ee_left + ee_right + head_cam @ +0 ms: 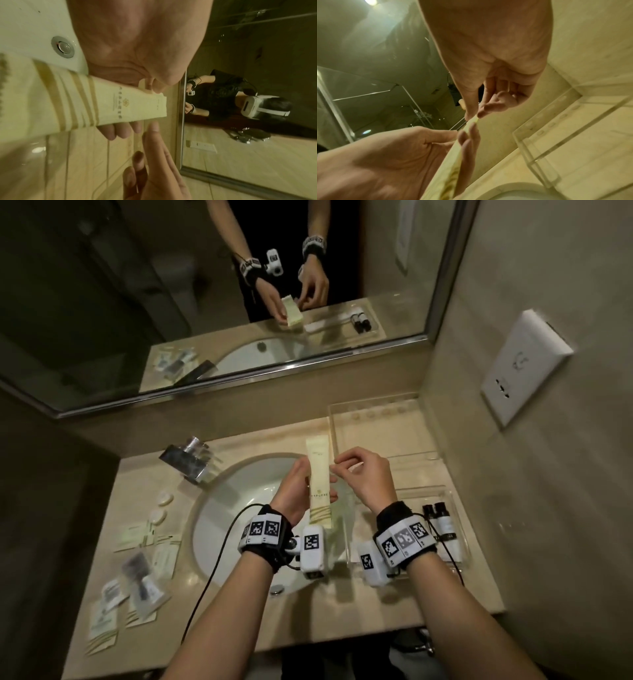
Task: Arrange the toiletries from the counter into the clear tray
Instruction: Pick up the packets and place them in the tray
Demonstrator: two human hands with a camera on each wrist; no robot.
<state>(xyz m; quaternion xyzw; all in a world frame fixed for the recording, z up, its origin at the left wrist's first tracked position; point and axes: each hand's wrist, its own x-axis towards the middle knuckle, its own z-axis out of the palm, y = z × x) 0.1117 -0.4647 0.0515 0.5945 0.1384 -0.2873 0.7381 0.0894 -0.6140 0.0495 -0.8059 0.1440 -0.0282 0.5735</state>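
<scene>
A long packet [320, 484] is gripped by the left hand [294, 491] and pinched at its edge by the right hand [363, 477], ready to be passed into the clear tray [442, 491].

I am in a hotel-style bathroom. My hands [301, 484] are over a white oval sink [239, 508] set in a beige stone counter [342, 611]. Beyond them hangs a wide framed mirror [205, 285], with a chrome tap [186, 460] beside my left hand. Left of that hand lie small wrapped soaps [161, 506] and sachets [137, 583]; right of my right hand, mini bottles [440, 518] in a clear tray [455, 498].
</scene>
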